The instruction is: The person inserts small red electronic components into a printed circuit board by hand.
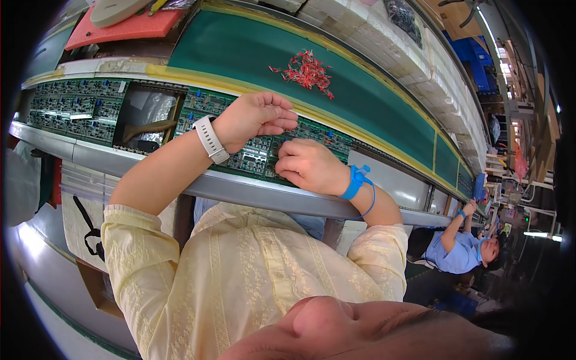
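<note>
A green circuit board panel (198,103) crowded with small parts lies on the rail in front of me. Above its middle is my left hand (259,122), fingers curled inward; whatever they hold, if anything, is too small to name. My right hand (311,166) is closed low over the same panel, its fingertips close to the board and turned left. Any part between those fingertips is hidden. Beyond the panel, a loose pile of small red components with thin leads (306,73) lies on the green mat (372,102).
More populated circuit boards (75,111) sit on the rail at left. A metal edge (258,191) runs between me and the panel. A blue wrist strap (356,181) with a cord is on my right wrist. A red foam sheet (129,30) lies far left. Another person (459,247) works at right.
</note>
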